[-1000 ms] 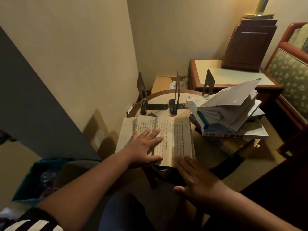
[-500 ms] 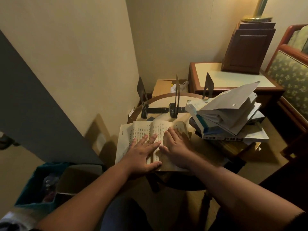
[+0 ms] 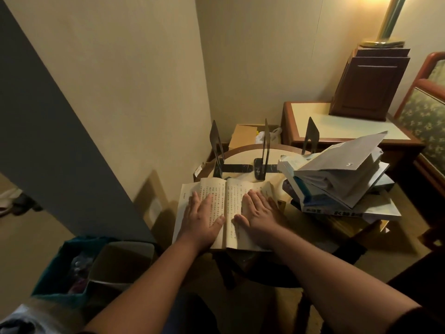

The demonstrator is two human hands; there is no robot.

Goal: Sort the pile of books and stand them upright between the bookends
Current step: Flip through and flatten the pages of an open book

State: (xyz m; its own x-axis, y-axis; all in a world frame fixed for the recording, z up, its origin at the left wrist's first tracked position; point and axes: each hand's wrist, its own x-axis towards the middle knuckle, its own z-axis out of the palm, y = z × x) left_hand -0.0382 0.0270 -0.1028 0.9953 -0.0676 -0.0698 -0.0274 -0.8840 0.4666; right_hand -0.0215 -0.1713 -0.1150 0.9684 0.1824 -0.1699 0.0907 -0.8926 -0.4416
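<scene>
An open book [image 3: 231,196] with printed pages lies flat at the near edge of the small round table [image 3: 243,153]. My left hand [image 3: 202,216] presses flat on its left page. My right hand [image 3: 257,214] lies flat on the right page, fingers straight. Behind the book stand three dark metal bookends: a left bookend [image 3: 216,150], a middle bookend [image 3: 265,153] and a right bookend [image 3: 310,136], with nothing between them. A messy pile of books [image 3: 337,179] is stacked on the table's right side, its top book lying half open.
A wall runs close on the left. A cardboard box [image 3: 245,136] sits behind the table. A wooden side table [image 3: 337,124] with a dark cabinet [image 3: 368,83] and a lamp base stands at back right. An upholstered chair [image 3: 426,112] is at far right. Bins [image 3: 96,268] stand at lower left.
My right hand moved up from below the table edge onto the book's right page and now lies flat there. My left hand stayed on the left page.
</scene>
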